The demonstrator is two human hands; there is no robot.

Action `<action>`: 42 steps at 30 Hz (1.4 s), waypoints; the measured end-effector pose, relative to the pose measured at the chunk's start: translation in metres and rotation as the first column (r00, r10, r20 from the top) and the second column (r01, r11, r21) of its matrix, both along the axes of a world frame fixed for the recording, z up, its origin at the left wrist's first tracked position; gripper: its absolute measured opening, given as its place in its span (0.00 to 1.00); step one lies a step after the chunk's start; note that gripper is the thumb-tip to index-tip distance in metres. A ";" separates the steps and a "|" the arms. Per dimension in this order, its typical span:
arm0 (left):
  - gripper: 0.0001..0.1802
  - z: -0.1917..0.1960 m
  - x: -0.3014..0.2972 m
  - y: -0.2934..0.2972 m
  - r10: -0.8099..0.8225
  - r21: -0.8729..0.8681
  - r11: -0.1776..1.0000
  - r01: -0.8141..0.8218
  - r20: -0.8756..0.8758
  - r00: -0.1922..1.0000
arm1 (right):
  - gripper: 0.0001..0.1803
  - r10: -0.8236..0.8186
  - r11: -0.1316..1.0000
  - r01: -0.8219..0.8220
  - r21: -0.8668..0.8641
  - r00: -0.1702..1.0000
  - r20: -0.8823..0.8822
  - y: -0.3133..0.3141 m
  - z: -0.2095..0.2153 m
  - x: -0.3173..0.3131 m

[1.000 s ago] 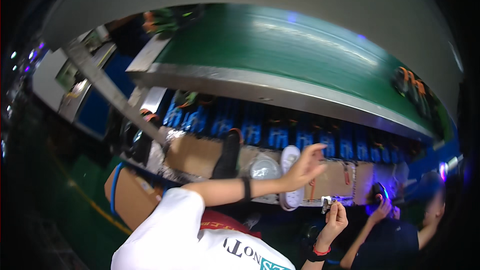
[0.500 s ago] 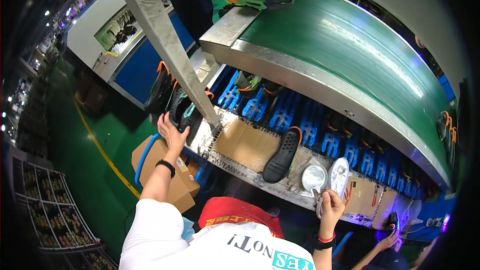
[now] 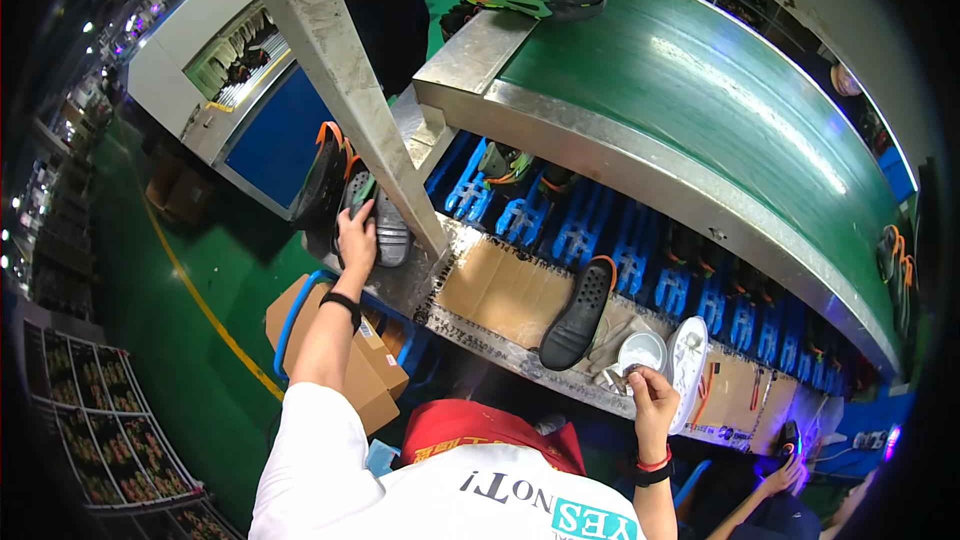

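At the left end of the bench, my left hand [image 3: 357,238] has its fingers closed around the edge of a black shoe sole [image 3: 362,198] with green on it. Beside it lies a grey ridged sole [image 3: 393,241], and orange-rimmed soles [image 3: 322,180] lean in a stack behind. My right hand [image 3: 652,398] pinches a thin brush-like tool [image 3: 633,370], mostly hidden by the fingers, at the near edge of a white bowl [image 3: 641,349]. Right of the bowl is a white shoe-shaped piece [image 3: 687,365]. A black sole [image 3: 578,318] with an orange heel rim lies left of the bowl.
A slanting metal post [image 3: 345,80] stands by my left hand. Behind the bench run blue shoe holders [image 3: 575,230] under a green conveyor [image 3: 680,70]. A cardboard box [image 3: 325,350] sits below left. A co-worker's hand [image 3: 785,475] works at far right.
My left hand has closed on a sole at the stack, and the grey ridged sole now shows beside it. My right hand stays by the bowl, slightly lower. The whole view has shifted a little.
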State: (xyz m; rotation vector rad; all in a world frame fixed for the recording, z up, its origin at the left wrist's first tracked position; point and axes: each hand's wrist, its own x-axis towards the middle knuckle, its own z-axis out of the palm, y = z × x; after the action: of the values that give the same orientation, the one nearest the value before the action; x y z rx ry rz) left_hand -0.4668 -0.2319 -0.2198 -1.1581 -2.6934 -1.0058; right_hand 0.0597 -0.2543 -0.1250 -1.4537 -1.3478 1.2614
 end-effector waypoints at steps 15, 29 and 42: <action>0.09 -0.053 0.182 -0.144 -0.349 0.217 0.935 0.280 0.425 0.835 | 0.08 -0.100 0.992 0.101 -0.081 0.995 0.005 0.001 -0.022 0.041; 0.14 0.004 0.243 -0.019 -0.458 0.385 0.887 0.256 0.653 0.603 | 0.07 -0.070 0.923 -0.191 0.334 0.770 0.634 0.032 -0.075 0.057; 0.47 0.119 0.295 -0.038 -0.287 0.447 0.895 0.017 0.603 -0.744 | 0.07 -0.028 0.922 -0.242 0.303 0.738 0.675 0.036 -0.079 0.054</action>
State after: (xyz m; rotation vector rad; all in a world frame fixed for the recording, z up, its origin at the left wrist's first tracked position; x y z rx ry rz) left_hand -0.1717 -0.2696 -0.1005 -0.2075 -1.9537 -4.6841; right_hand 0.1139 -0.2187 -0.2036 -1.6243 -2.0455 0.4668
